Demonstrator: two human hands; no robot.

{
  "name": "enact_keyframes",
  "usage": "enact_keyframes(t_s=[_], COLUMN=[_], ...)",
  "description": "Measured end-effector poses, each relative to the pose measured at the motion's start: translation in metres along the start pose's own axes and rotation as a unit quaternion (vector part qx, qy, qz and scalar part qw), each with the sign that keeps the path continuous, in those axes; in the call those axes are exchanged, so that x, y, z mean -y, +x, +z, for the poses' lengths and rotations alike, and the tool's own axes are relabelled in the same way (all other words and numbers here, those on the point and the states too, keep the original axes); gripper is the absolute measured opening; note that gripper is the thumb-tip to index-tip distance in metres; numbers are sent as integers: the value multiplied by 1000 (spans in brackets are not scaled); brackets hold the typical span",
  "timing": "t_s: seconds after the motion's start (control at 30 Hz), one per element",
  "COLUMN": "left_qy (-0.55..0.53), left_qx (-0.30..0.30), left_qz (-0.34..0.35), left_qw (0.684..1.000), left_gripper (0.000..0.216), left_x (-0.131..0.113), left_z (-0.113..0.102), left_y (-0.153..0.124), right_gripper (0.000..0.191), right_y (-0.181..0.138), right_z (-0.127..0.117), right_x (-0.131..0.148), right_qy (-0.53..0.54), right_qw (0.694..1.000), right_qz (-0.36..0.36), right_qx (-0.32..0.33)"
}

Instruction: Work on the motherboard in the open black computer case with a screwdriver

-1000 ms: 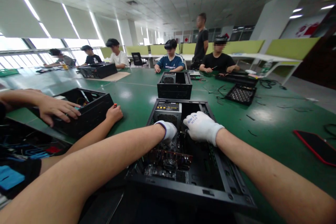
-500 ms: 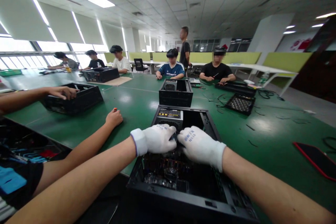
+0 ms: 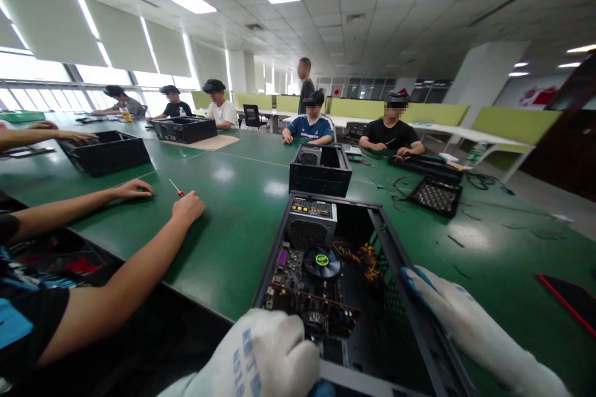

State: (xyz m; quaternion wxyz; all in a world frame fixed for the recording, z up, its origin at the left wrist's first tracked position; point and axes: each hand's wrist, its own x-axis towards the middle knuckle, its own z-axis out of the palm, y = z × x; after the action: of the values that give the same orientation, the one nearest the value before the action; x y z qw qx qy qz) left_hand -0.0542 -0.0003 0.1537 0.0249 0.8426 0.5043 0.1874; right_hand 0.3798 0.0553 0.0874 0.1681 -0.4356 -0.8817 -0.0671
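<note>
A black computer case point(image 3: 410, 322) lies open side up before me. Inside are a power supply point(image 3: 313, 221), a cooling fan point(image 3: 322, 262) with a green centre label, a red expansion card point(image 3: 326, 307) and yellow, red and black cables point(image 3: 370, 260). My left hand point(image 3: 270, 356), in a white glove, is closed around the near left edge of the case; its fingertips are partly hidden. On the right side rim my gloved right hand point(image 3: 442, 301) grips the frame, fingers along the outer edge and thumb out of sight.
A second case point(image 3: 320, 177) stands just beyond mine on the green table point(image 3: 223, 198). At left a co-worker's hand point(image 3: 189, 206) holds a screwdriver point(image 3: 177, 188). A black panel point(image 3: 435, 195) and loose cables lie right. A red-edged black object point(image 3: 568, 304) is at far right.
Both my hands have parted from the middle of the case, left to its near edge, right to its side rim. The fan is uncovered. The case now appears lower in view.
</note>
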Motion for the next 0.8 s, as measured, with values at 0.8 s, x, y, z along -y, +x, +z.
enact_keyframes(t_s=[0.8], left_qy=[56], left_qx=[15], left_qz=[-46], left_qw=[997], left_gripper=[17], left_x=[30], left_z=[101], left_y=[-35], right_gripper=[55], right_y=[338], right_z=[94], right_x=[141], right_qy=[0], right_qw=[988], right_qz=[-2], right_qx=[154])
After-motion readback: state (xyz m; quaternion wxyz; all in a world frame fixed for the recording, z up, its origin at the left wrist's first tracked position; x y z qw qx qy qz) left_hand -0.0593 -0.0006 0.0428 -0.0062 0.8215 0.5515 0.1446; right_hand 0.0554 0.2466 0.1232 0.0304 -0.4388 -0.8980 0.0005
